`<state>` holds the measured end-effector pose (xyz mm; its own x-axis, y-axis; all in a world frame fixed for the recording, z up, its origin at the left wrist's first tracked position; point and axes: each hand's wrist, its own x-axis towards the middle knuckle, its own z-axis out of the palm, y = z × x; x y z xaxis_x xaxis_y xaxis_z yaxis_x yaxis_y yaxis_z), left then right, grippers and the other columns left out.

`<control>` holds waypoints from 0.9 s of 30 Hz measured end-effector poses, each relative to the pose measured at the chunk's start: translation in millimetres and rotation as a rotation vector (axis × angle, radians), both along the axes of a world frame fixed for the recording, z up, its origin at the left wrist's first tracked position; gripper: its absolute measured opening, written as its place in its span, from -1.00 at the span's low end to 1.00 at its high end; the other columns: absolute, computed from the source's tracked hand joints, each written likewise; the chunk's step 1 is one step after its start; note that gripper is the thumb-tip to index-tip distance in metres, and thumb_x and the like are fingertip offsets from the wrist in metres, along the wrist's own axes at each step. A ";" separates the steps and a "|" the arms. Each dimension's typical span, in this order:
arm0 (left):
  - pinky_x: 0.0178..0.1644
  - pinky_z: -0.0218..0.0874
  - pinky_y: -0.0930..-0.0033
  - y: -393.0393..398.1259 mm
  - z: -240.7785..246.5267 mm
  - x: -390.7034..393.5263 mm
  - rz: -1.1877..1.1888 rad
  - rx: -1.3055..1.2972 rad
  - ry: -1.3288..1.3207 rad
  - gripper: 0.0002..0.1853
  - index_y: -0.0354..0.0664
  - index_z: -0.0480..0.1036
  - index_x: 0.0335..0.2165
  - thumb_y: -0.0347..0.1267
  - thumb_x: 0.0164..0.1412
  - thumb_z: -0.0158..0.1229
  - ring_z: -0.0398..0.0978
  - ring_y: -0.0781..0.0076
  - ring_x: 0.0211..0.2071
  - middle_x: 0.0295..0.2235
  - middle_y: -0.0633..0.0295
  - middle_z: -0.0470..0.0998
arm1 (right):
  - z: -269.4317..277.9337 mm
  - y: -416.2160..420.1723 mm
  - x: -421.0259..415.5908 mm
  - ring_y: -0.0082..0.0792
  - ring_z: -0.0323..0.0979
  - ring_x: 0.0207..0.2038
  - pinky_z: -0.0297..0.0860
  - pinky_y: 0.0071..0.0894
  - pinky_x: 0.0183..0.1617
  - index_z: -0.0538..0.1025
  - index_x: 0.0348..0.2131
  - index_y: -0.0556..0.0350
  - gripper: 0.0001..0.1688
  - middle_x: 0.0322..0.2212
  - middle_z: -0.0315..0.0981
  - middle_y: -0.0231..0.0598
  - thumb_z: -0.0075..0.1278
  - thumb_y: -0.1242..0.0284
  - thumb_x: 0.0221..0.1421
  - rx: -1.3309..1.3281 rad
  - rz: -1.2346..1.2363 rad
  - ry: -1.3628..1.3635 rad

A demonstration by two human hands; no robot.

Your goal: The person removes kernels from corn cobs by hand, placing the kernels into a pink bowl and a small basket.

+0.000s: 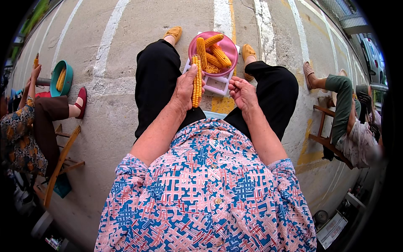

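My left hand (186, 85) is closed around an ear of dried yellow corn (197, 83), held nearly upright just before the bowl. To the right, my right hand (241, 91) has its fingers curled, thumb near the fingertips; whether a kernel lies between them I cannot tell. Beyond both hands a pink plastic bowl (235, 56) holds several corn ears (220, 55) and loose kernels (211, 68). The bowl rests on a white plastic stool (217, 86) between my feet.
At the left, a seated person holds a corn ear (36, 61) beside a teal basin (70, 78) with more ears, near a wooden chair (64, 157). Another person sits on a wooden chair (329, 146) at the right. Painted lines cross the concrete ground (110, 132).
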<state>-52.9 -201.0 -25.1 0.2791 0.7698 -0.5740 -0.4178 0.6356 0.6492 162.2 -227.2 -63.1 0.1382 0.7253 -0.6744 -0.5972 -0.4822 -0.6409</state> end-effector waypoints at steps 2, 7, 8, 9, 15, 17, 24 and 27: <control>-0.58 0.27 0.59 0.2 -1.2 -0.1 0.005 0.010 0.018 -0.50 -0.23 0.35 -0.33 0.05 0.16 -0.04 0.36 0.58 -0.67 -0.60 0.29 0.38 | -0.4 0.3 0.4 -0.46 0.41 -0.53 0.30 -0.58 -0.54 0.34 -0.24 0.22 -0.83 -0.47 0.43 -0.23 -0.20 0.60 0.11 -0.012 -0.001 -0.001; -0.57 0.28 0.58 0.4 -2.8 -1.6 0.010 0.016 -0.001 -0.49 -0.24 0.35 -0.33 0.05 0.16 -0.05 0.36 0.58 -0.65 -0.60 0.28 0.38 | -8.7 2.1 3.0 -0.46 0.41 -0.52 0.31 -0.58 -0.53 0.32 -0.22 0.22 -0.81 -0.45 0.43 -0.23 -0.22 0.62 0.12 -0.014 -0.010 0.009; -0.57 0.27 0.58 0.5 -4.4 0.1 0.020 0.012 -0.001 -0.49 -0.24 0.35 -0.33 0.05 0.16 -0.05 0.36 0.58 -0.65 -0.59 0.28 0.37 | -9.7 2.8 3.3 -0.46 0.42 -0.52 0.31 -0.58 -0.53 0.32 -0.22 0.22 -0.81 -0.45 0.43 -0.23 -0.23 0.62 0.12 -0.013 -0.008 0.002; -0.57 0.27 0.57 3.3 -4.8 0.3 0.032 0.013 0.002 -0.48 -0.24 0.35 -0.33 0.05 0.16 -0.05 0.36 0.57 -0.65 -0.59 0.28 0.37 | -9.5 5.5 2.4 -0.46 0.42 -0.52 0.31 -0.59 -0.53 0.32 -0.21 0.22 -0.81 -0.45 0.43 -0.22 -0.23 0.62 0.12 -0.023 -0.019 -0.013; -0.56 0.28 0.58 5.8 -3.5 -2.1 0.063 -0.009 -0.025 -0.48 -0.25 0.34 -0.31 0.05 0.15 -0.04 0.35 0.57 -0.64 -0.59 0.27 0.36 | -9.1 15.2 4.1 -0.44 0.43 -0.51 0.31 -0.59 -0.55 0.31 -0.21 0.22 -0.82 -0.46 0.44 -0.20 -0.24 0.60 0.14 -0.072 -0.022 -0.089; -0.55 0.27 0.58 6.4 -0.9 -0.9 0.063 -0.018 -0.026 -0.49 -0.26 0.33 -0.30 0.04 0.17 -0.06 0.34 0.57 -0.63 -0.58 0.26 0.36 | -13.1 25.2 6.3 -0.45 0.44 -0.51 0.31 -0.59 -0.55 0.32 -0.23 0.21 -0.83 -0.46 0.43 -0.23 -0.25 0.59 0.15 -0.091 -0.045 -0.107; -0.53 0.27 0.58 10.3 -3.6 -0.9 0.089 -0.054 -0.055 -0.49 -0.28 0.33 -0.29 0.02 0.20 -0.09 0.34 0.58 -0.62 -0.58 0.27 0.37 | -33.0 73.9 21.1 -0.39 0.47 -0.48 0.42 -0.56 -0.49 0.32 -0.25 0.25 -0.80 -0.41 0.42 -0.16 -0.32 0.68 0.12 -0.066 -0.126 -0.070; -0.57 0.23 0.62 12.5 -5.8 1.0 0.097 -0.064 -0.050 -0.47 -0.25 0.33 -0.30 0.06 0.16 -0.06 0.35 0.59 -0.64 -0.58 0.27 0.36 | -36.1 98.2 23.8 -0.38 0.48 -0.48 0.43 -0.56 -0.51 0.31 -0.25 0.26 -0.80 -0.39 0.42 -0.14 -0.31 0.69 0.10 -0.054 -0.145 -0.124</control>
